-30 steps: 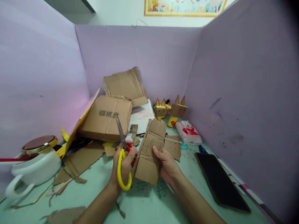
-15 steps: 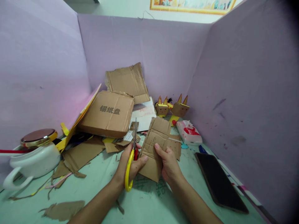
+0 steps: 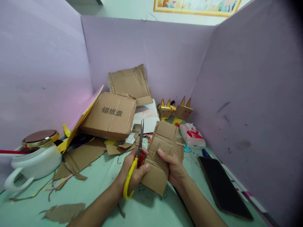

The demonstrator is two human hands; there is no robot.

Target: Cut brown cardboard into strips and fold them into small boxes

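Observation:
My left hand (image 3: 133,168) is closed around yellow-and-red scissors (image 3: 129,179), whose blades point up and away from me. Its thumb also presses on the lower left edge of a creased cardboard piece (image 3: 163,143). From the right, my right hand (image 3: 174,167) grips this same piece, thumb on top and fingers underneath. The cardboard is tilted above the table, with fold lines running across it. Behind it, partly hidden, lies another small cardboard piece (image 3: 181,148).
A cardboard box (image 3: 109,116) and scraps lie back left, beside a white cup (image 3: 35,160) with a round lid. Two cardboard animal figures (image 3: 183,112), a tissue pack (image 3: 192,135) and a black phone (image 3: 224,187) are on the right. Lilac panels (image 3: 146,47) enclose the table.
The cardboard piece and my right hand have shifted slightly right and toward me. The scissors have tilted, their tips moving right and the yellow handle left and down.

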